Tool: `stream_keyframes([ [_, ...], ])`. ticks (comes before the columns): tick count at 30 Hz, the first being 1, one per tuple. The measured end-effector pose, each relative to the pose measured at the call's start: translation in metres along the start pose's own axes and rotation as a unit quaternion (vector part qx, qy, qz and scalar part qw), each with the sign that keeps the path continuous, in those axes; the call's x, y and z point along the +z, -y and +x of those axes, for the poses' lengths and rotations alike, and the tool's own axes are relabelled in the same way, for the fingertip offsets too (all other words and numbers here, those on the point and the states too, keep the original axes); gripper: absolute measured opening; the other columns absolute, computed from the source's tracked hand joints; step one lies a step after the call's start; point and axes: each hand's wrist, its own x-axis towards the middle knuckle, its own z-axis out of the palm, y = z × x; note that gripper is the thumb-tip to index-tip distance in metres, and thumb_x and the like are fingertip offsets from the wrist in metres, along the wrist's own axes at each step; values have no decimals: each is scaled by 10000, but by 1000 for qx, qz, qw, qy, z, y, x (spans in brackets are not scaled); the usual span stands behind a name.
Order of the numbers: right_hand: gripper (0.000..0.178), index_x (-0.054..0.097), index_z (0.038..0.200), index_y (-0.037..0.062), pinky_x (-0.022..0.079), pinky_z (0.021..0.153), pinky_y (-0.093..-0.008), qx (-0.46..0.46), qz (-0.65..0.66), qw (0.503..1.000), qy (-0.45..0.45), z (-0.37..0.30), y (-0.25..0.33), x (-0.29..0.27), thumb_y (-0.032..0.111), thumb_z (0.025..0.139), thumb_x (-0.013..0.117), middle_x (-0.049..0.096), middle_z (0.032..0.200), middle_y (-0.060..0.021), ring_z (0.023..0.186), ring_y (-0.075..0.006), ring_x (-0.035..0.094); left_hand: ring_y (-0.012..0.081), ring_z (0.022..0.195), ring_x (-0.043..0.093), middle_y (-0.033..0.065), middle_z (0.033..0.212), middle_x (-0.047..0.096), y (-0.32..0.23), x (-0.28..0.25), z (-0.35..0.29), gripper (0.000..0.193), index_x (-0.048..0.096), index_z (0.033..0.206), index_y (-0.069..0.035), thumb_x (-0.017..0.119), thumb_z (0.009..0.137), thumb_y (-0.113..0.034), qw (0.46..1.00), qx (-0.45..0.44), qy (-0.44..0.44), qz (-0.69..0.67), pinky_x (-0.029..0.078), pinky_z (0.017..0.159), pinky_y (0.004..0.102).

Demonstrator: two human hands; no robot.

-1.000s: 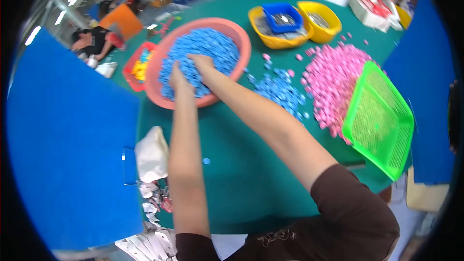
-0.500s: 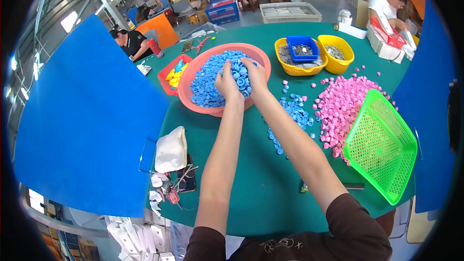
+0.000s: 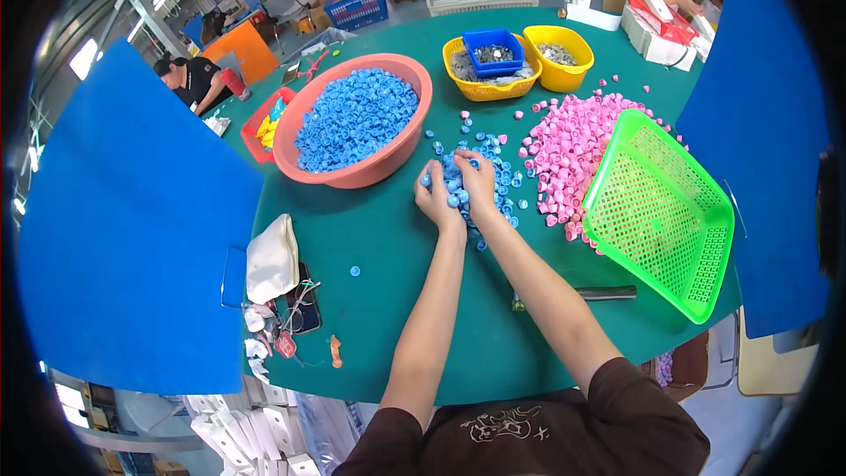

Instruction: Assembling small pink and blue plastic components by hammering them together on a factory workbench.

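Observation:
My left hand (image 3: 436, 203) and my right hand (image 3: 481, 185) are cupped together around a clump of small blue plastic caps (image 3: 453, 183). They are low over a loose pile of the same blue caps (image 3: 507, 178) on the green table. Whether the held caps touch the pile is hidden by my fingers. Left of my hands, a salmon-pink basin (image 3: 374, 173) holds a heap of blue caps. To the right spreads a big pile of pink caps (image 3: 568, 145). A lone blue cap (image 3: 355, 271) lies nearer to me.
A green mesh basket (image 3: 665, 220) leans tilted on the pink caps. Yellow tubs (image 3: 564, 79) and a blue tray (image 3: 493, 68) stand at the back. A red tray (image 3: 259, 152), white pouch (image 3: 272, 263) and dark bar (image 3: 606, 293) lie about. Blue panels (image 3: 132, 238) flank the table; people sit beyond.
My cupped hands have moved from above the basin, right and nearer, to the loose blue pile, carrying blue caps. The view has shifted, and a lone blue cap now shows on the table.

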Motion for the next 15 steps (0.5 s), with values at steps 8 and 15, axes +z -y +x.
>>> stream_keyframes([
  [8,558,607,1256,148,347,1072,-399,-132,-310,934,122,5,19,-15,250,723,738,440,1381,-240,1311,-349,395,266,1254,477,172,1316,547,-1,-32,22,440,616,1194,41,541,956,-321,988,36,112,96,369,1033,350],
  [15,328,710,1036,89,512,855,-391,-135,-537,795,246,29,74,-33,280,776,651,700,1013,-140,983,-300,657,227,1356,366,142,1401,485,-66,-62,46,575,520,1337,-16,441,981,-461,912,-99,299,262,226,1123,359],
])
